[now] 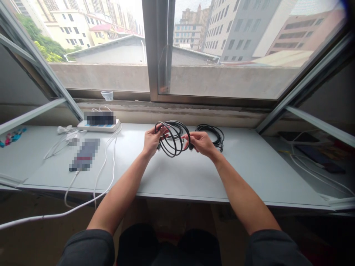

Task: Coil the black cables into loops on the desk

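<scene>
A black cable [172, 154] hangs in loose loops between my two hands, above the pale table. My left hand [153, 141] is closed around the loops at their left side, and a dark end of the cable shows just below its fingers. At the right side, my right hand [202, 143] pinches the cable near another dark end. Behind the held loops lies a coiled black cable [177, 127], partly hidden by them. Another coiled black cable [219, 135] rests on the table behind my right hand, with a connector at its front edge.
A white power strip [104, 128] stands at the back left, with a blurred dark object on it. In front are a white charger [72, 138], a phone-like blurred object [84, 155] and white cords [114, 159]. A clear plastic cup [107, 96] sits by the window. Metal frame bars flank the table [177, 181].
</scene>
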`<state>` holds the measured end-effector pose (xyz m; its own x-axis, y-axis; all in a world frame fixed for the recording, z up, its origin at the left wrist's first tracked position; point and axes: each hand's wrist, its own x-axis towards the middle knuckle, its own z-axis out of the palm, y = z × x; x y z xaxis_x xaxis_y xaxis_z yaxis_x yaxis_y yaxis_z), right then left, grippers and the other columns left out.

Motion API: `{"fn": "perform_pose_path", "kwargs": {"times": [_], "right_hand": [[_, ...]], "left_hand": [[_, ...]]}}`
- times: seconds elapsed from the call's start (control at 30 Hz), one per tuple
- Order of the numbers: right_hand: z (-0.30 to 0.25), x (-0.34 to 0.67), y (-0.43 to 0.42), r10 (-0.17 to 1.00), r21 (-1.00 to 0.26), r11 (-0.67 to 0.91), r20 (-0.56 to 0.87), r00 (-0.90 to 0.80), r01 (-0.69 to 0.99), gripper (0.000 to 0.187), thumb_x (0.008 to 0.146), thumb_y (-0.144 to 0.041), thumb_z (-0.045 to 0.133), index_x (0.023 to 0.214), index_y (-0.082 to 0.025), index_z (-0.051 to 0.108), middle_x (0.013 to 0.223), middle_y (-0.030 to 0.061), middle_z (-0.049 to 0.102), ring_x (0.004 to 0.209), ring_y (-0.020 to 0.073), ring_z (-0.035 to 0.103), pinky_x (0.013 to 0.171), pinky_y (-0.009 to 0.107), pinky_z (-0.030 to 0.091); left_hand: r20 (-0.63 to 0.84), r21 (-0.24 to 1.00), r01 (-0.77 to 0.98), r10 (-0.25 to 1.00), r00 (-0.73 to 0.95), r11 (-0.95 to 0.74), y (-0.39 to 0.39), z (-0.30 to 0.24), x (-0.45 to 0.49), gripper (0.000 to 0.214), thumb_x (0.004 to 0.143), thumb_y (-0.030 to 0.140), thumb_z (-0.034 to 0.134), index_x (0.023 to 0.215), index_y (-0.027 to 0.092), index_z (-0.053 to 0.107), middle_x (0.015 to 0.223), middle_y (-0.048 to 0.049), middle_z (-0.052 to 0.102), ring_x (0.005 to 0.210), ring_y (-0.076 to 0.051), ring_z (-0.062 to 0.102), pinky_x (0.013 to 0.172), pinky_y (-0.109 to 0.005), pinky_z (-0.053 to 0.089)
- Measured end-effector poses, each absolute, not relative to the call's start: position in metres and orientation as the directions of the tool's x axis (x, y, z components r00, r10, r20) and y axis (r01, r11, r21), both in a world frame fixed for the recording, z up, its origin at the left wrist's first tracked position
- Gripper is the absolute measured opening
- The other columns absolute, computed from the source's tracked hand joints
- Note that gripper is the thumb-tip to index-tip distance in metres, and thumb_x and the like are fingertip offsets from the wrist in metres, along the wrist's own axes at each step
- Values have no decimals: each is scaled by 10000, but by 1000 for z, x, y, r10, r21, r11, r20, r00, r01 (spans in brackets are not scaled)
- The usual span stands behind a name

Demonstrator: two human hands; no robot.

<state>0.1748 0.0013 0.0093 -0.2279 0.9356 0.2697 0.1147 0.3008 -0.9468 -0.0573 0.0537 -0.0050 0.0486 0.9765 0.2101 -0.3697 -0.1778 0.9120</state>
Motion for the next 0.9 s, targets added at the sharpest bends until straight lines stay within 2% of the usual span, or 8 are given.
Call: {"fn": "perform_pose_path", "kwargs": {"times": [0.07,0.13,0.27,0.37,0.47,0.53,0.7,0.9], "right_hand": [[12,177,2,937,-952,297,276,-214,74,554,886,-647,718,1152,-162,747,664,45,756,343,75,404,332,234,291],[14,179,2,935,-958,284,269,-231,35,534,897,-636,711,1136,-159,729,636,42,741,349,88,436,332,230,290],[14,183,1,925,-972,232,227,-303,-20,443,949,-575,655,1057,-151,726,611,44,714,363,93,435,339,230,258],[13,187,1,905,-980,190,195,-379,-52,369,945,-482,647,1078,-147,721,672,60,744,360,73,370,362,237,254],[13,189,1,885,-984,167,174,-432,-52,353,888,-414,684,1115,-146,716,751,75,776,383,72,378,396,247,307],[14,190,2,882,-987,158,154,-445,-28,364,866,-396,702,1126,-142,718,796,88,790,403,77,408,421,255,341],[19,192,2,901,-982,171,124,-415,78,348,872,-424,712,1060,-134,757,879,118,808,448,89,449,480,281,400],[17,199,6,915,-974,184,121,-384,131,294,877,-434,734,928,-149,782,893,106,795,526,110,489,522,283,406]], "left_hand": [[253,930,-298,964,87,-217,56,-9,-59,505,765,528,860,1123,180,778,1040,-101,796,960,-241,783,841,-365,631],[300,947,-162,941,154,-276,58,-12,-62,488,858,488,772,1237,182,755,1043,-102,796,950,-227,780,838,-358,630],[340,908,160,904,260,-388,59,-18,-66,429,936,273,604,1344,201,714,1108,-93,793,944,-198,767,849,-329,612],[334,811,384,888,315,-441,56,-13,-70,450,955,233,548,1379,220,699,1105,-89,794,1006,-215,752,959,-355,570],[321,664,556,862,392,-500,48,-1,-81,536,966,295,544,1487,191,613,1290,-144,721,1206,-285,677,1091,-427,498],[263,599,636,870,417,-486,43,6,-91,607,927,270,557,1523,156,567,1350,-181,661,1237,-315,642,1110,-459,481],[181,656,603,870,458,-454,45,10,-113,438,872,214,567,1287,161,695,1118,-139,720,1035,-269,677,986,-398,539],[241,654,636,910,337,-408,54,10,-123,250,968,370,531,1018,196,704,933,-86,747,827,-214,670,766,-321,512]]}}
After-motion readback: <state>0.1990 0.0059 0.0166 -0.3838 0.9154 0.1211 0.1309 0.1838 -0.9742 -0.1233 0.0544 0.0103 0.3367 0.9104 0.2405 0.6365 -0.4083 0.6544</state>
